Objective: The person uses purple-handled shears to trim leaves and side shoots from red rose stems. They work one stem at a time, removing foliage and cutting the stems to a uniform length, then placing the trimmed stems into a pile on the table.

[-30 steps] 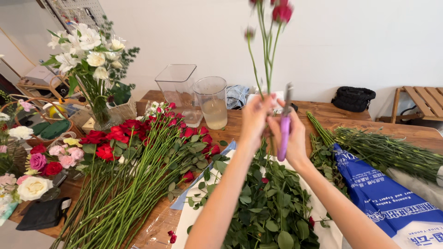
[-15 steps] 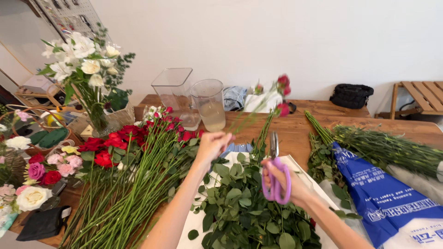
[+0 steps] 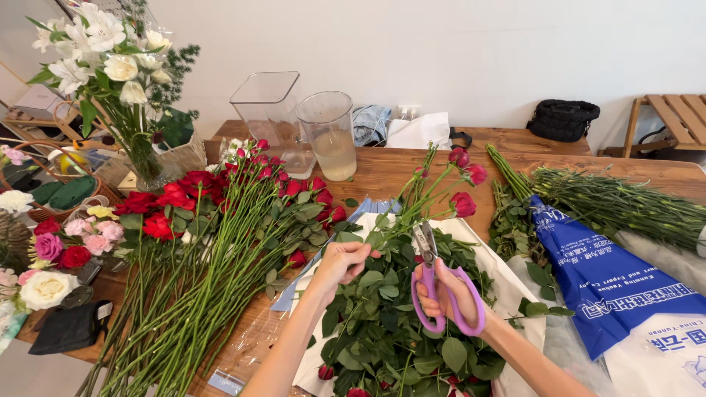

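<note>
Purple-handled scissors [image 3: 435,283] sit in our right hand [image 3: 450,292], fingers curled through the loops and clamped on them, blades up near the rose stems [image 3: 412,213]. Our left hand [image 3: 342,261] has fingers pinched together on those stems, low down, above the leaf pile [image 3: 382,331] on the surface [image 3: 382,173]. Risks we see: blades close to the left fingers (a nick if the cut lands low), thorns pricking, red buds [image 3: 463,204] snapping if stems bend, cut pieces dropping into the greenery and getting lost.
</note>
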